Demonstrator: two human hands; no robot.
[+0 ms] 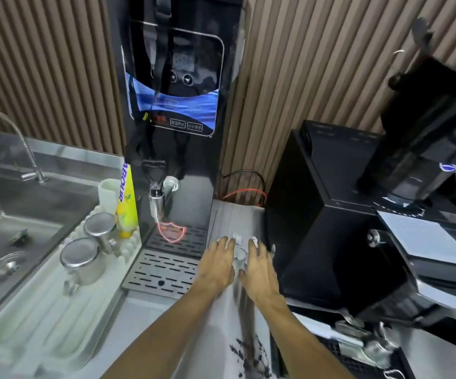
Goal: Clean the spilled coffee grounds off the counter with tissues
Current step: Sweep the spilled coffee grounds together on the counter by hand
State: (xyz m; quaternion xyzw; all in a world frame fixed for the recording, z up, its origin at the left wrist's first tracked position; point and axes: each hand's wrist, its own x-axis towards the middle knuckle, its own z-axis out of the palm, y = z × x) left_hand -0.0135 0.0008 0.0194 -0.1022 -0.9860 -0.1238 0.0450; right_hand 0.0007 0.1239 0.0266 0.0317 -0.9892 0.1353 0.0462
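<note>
Pressing down side by side, the left hand [217, 265] and right hand [259, 266] lie flat on crumpled white tissues [239, 253]. Their fingers are straight and slightly spread, palms down, and neither hand curls round the paper. The tissues show in the gap between the 2 hands and past the fingertips. They sit on the far part of the narrow counter [237, 214] strip between the dispenser [177, 105] and the black machine [325, 214].

The grounds [248, 356] are not under the hands. The dark scatter lies well apart from the tissues, back toward the person at the near end of the same strip. It sits between the 2 forearms, closer to the right one. The strip's long axis runs straight away from the person, so hands, tissues and grounds sit in 1 line along it.

By my judgement the wipe has to come toward the body, dragging the tissues down the strip to the scatter. Either hand could lead, though the right looks slightly nearer. Whether fine grounds also lie under the tissues cannot be told.
</note>
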